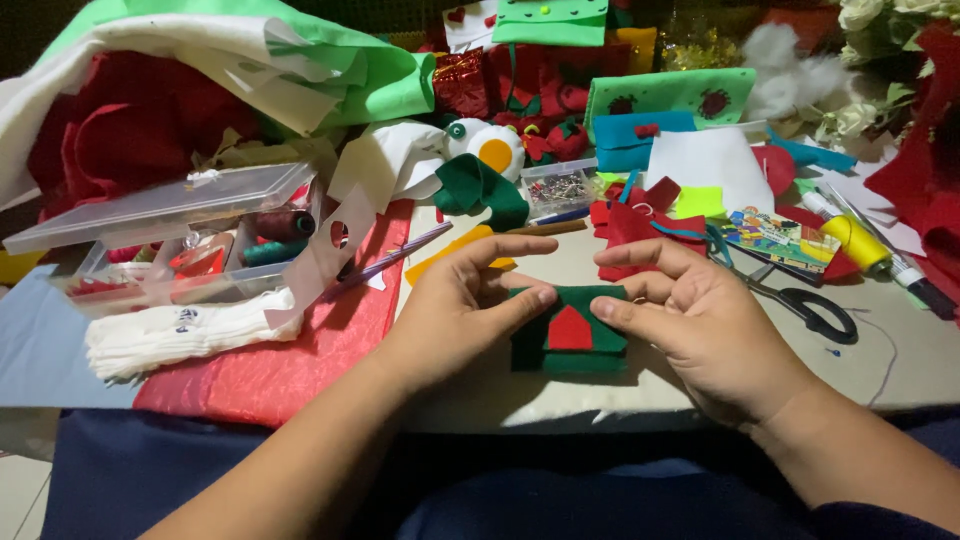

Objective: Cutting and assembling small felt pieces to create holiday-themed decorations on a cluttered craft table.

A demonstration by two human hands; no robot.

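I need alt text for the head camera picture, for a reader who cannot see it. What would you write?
Two bare hands, the left hand and the right hand, pinch a small dark green felt piece with a red house-shaped patch on a craft table. Around them lie black-handled scissors, a yellow thread spool, a clear plastic sewing box and heaps of red and green felt.

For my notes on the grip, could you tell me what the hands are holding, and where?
Both hands pinch a dark green felt piece with a red patch: left hand at its left upper edge, right hand at its right upper edge.
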